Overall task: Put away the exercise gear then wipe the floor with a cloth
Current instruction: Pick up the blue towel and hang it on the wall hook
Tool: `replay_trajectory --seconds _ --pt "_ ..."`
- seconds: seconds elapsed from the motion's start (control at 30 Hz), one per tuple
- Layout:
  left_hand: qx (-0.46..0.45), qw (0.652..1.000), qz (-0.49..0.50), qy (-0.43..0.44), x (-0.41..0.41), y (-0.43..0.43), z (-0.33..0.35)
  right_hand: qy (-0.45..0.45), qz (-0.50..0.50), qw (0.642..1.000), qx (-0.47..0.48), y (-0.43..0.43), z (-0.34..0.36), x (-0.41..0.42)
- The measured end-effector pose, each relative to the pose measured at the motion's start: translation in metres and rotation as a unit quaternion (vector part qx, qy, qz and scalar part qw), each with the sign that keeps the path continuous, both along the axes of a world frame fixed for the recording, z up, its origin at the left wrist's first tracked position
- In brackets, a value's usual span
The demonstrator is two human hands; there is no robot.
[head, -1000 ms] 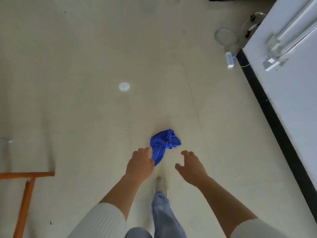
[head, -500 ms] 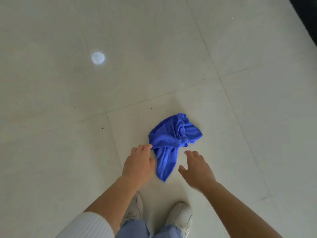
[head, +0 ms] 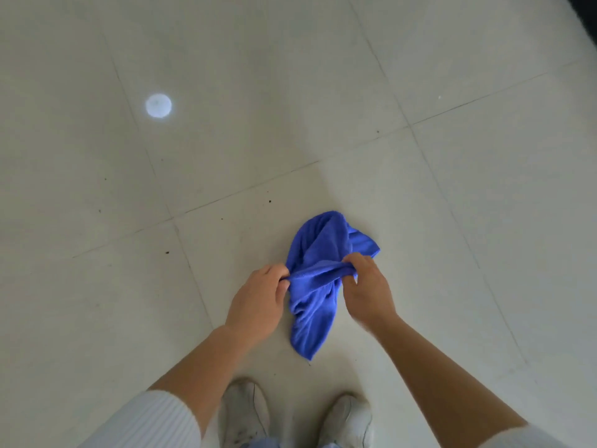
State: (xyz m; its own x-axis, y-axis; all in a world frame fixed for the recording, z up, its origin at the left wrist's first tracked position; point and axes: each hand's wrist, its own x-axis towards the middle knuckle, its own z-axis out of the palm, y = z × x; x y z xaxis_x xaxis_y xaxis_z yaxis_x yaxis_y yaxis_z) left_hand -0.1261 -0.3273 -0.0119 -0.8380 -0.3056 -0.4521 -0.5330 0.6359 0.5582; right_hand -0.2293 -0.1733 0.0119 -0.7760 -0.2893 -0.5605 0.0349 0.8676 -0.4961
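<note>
- Cloth [head: 318, 286], blue, bunched, stretched between both hands above the pale tiled floor [head: 452, 221], in front of the white shoes [head: 245, 412].
- Left hand [head: 258, 302] and right hand [head: 365, 292] each pinch an edge.
- Wiping stage looks just begun; no exercise gear in view.
- Next: spread the cloth, press it flat to the tiles near the dark specks [head: 167, 252].

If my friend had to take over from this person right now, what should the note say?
Left hand pinches one end of the blue cloth's stretched edge; right hand pinches the other end.
The rest of the cloth is bunched over the tiled floor, ahead of the white shoes.
No exercise gear in view.
Left to do: wipe; dark specks dot the tiles on the left.
</note>
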Motion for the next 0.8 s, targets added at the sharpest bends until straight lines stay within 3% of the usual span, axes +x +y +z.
replay_trajectory --seconds 0.23,0.4,0.5,0.7,0.8 --pt "0.061 0.997 -0.009 0.052 -0.021 0.013 0.26 0.018 -0.12 0.991 -0.056 0.022 0.255 -0.005" --pt "0.083 0.992 -0.003 0.099 -0.035 0.017 0.452 0.003 -0.15 0.986 -0.077 0.038 0.452 0.008" --pt "0.114 0.987 -0.006 0.112 -0.039 0.026 0.552 0.042 -0.181 0.978 -0.098 0.052 0.557 0.023" --pt "0.127 0.971 -0.149 0.136 -0.05 0.073 0.692 0.155 -0.287 0.935 -0.142 0.104 0.711 0.052" --pt "0.138 0.947 -0.241 0.164 -0.06 0.116 0.753 0.192 -0.315 0.919 -0.136 0.148 0.768 0.064"
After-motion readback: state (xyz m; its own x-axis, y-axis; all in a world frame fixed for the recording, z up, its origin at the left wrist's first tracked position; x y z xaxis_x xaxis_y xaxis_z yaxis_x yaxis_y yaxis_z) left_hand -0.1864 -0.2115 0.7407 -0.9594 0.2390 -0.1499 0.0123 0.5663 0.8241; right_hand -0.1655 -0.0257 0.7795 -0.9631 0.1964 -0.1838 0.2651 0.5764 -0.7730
